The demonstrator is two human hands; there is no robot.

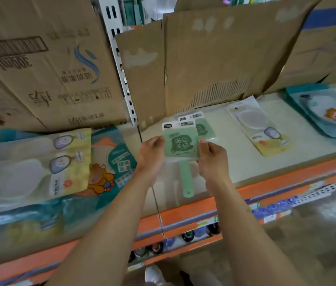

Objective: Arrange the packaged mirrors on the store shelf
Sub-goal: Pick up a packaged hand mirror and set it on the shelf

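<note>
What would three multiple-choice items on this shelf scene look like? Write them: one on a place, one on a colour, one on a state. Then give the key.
1. Where does the second green mirror package lie?
A. On the shelf, just behind the held mirror package
B. On the floor
C. On top of a carton

2. What colour is the handle of the held mirror?
A. Red
B. Light green
C. Black

3. How is the held mirror package gripped?
A. It lies untouched
B. The left hand and the right hand pinch its two sides
C. It hangs from a hook

Key:
1 A: it lies flat on the shelf, partly covered by the held one.
2 B: the handle below the hands is pale green.
3 B: fingers and thumbs of both hands close on its edges.
</note>
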